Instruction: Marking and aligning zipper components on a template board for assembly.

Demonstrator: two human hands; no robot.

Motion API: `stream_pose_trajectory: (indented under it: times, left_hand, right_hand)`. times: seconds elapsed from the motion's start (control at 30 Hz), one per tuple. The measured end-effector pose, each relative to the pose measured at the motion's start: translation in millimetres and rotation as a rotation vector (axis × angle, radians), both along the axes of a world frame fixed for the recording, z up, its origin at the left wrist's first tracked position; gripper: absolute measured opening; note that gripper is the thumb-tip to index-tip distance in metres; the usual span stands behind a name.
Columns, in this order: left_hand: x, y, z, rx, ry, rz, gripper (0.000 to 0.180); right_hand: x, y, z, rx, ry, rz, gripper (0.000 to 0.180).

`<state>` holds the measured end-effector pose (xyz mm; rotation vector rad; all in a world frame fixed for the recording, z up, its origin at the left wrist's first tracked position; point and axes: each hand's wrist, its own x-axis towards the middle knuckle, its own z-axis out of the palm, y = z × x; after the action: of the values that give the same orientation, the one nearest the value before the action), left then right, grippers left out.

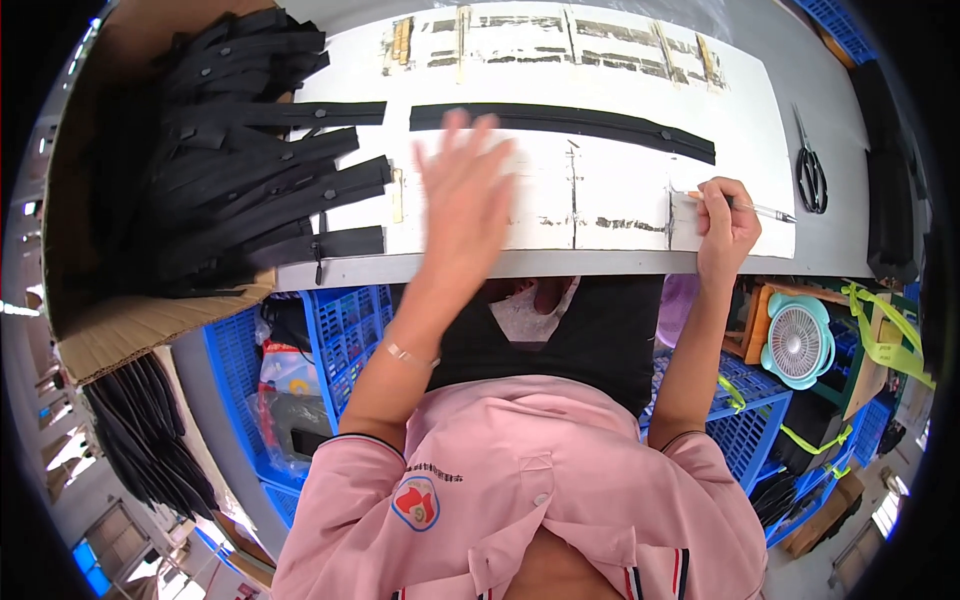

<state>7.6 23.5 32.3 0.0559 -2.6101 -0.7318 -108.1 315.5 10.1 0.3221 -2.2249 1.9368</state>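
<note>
1. My left hand (pixel 462 195) is spread wide, fingers apart and flat, holding nothing; it sits over the white worn board (pixel 600 200) that covers the grey tabletop (pixel 830 110), and its blur keeps me from telling whether the palm touches the board.
2. Just past my left fingertips lies the long black zipper strip (pixel 565 128), stretched across the board from near the middle out to the right, with a small slider showing toward its right end.
3. My right hand (pixel 727 225) is closed around a slim silver pen (pixel 762 210), its tip pointing right, near the board's right front corner.
4. A second black zipper strip (pixel 300 113) lies to the left of the long one, apart from it, with its left end reaching into the heap.
5. That heap is a stack of black zipper strips (pixel 250 190) piled in an open brown cardboard box (pixel 130 330) at the left end of the tabletop, several ends fanning out onto the board.
6. A pair of black-handled scissors (pixel 808 170) rests on the bare tabletop to the right of the board, well apart from my right hand.
7. Below the tabletop edge stand blue plastic crates (pixel 340 330), and to the right a small teal fan (pixel 797 340).
</note>
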Motion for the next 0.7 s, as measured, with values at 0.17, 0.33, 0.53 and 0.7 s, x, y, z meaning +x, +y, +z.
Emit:
stream_pose_trajectory:
  times: [0.17, 0.33, 0.53, 0.7]
  left_hand:
    - [61.5, -87.9, -4.3, -0.293, -0.14, 0.321, 0.046]
    - [68.4, -137.3, -7.9, -0.223, -0.072, 0.299, 0.031]
    - [33.8, -98.9, -7.0, -0.094, 0.108, 0.243, 0.024]
    - [-12.5, 4.2, -21.6, -0.065, 0.022, -0.087, 0.029]
  right_hand:
    - [2.6, 1.5, 2.9, 0.003, -0.019, -0.045, 0.009]
    - [-0.3, 1.4, -1.8, -0.022, -0.046, -0.023, 0.007]
    - [-0.1, -2.4, 2.6, -0.05, -0.034, 0.026, 0.009]
    - [11.6, -15.9, 13.8, -0.009, -0.047, -0.085, 0.016]
